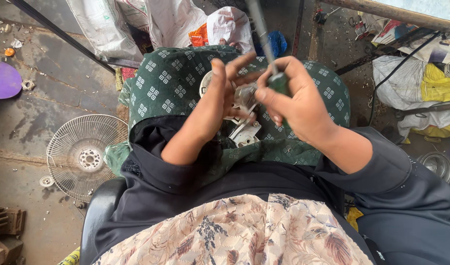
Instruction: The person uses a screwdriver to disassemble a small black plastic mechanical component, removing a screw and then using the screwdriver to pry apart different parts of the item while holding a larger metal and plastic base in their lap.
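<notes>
Head view: The person sits with a dark green cloth printed with white diamond motifs [171, 83] draped over the lap. On it rests a white moulded plastic and grey metal fan motor assembly [244, 115], irregular in shape, with a flat white bracket at its lower edge. The left hand [212, 105] is pressed against the assembly's left side, fingers spread and partly extended, steadying it rather than clenched round it. The right hand [296, 100] is clenched round the dark green handle of a screwdriver [279, 81], whose slim grey metal shaft rises toward the top of the frame, blurred. The point of contact between handle and assembly is hidden by the fingers. On the stained concrete floor [33, 113] to the left lies a round white wire fan guard [85, 154].
</notes>
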